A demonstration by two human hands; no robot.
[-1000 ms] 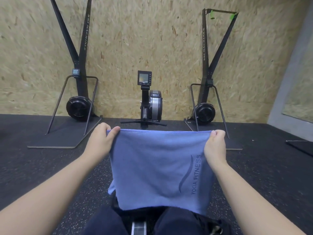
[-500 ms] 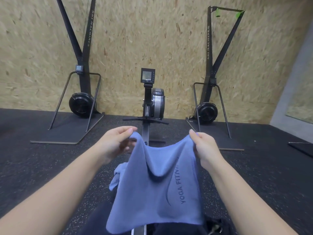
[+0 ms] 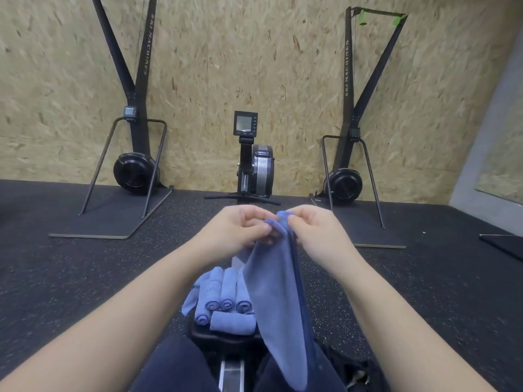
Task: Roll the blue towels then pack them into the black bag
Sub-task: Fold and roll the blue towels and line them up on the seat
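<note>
Your left hand [image 3: 237, 230] and right hand [image 3: 314, 233] pinch the soft, limp blue microfibre towel [image 3: 276, 292] by its top corners, where it hangs manageably.

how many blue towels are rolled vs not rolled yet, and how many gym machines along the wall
Rolled blue towels: 5, stacked on the rower seat; more may be hidden
Unrolled blue towel: 1, top corners held between left hand and right hand
Ski machines: 2
Rowing machine: 1
Total: 9
</note>
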